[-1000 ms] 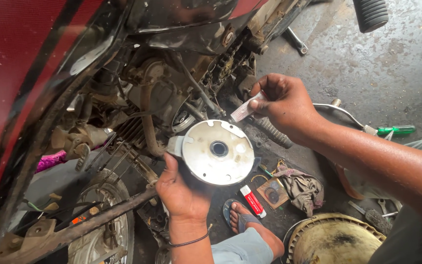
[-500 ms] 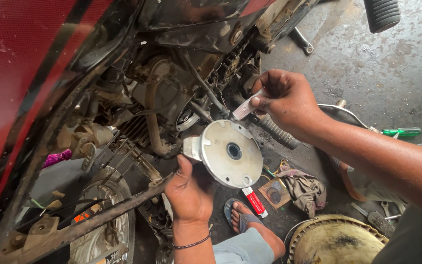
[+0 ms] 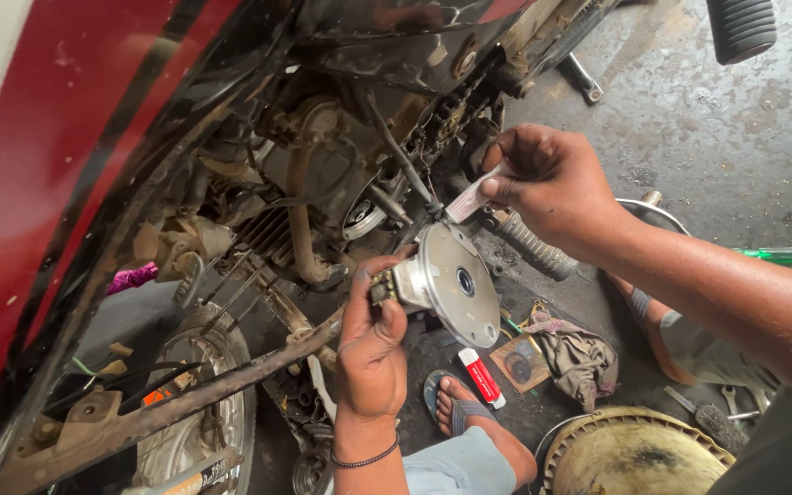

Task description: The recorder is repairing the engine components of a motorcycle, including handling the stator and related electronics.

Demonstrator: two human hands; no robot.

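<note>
Our left hand (image 3: 370,344) fingers clamp the round metal disc (image 3: 451,282); at its one o'clock, our right hand (image 3: 552,183) pinches a small tube (image 3: 471,198).

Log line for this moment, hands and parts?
left hand: grips round silver metal disc assembly | right hand: pinches small pale strip above disc | behind: motorcycle engine

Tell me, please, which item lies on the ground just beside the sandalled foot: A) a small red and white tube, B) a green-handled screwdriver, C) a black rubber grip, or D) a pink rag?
A: the small red and white tube lies right next to the sandalled foot, while the green-handled screwdriver lies far off to the right.
</note>
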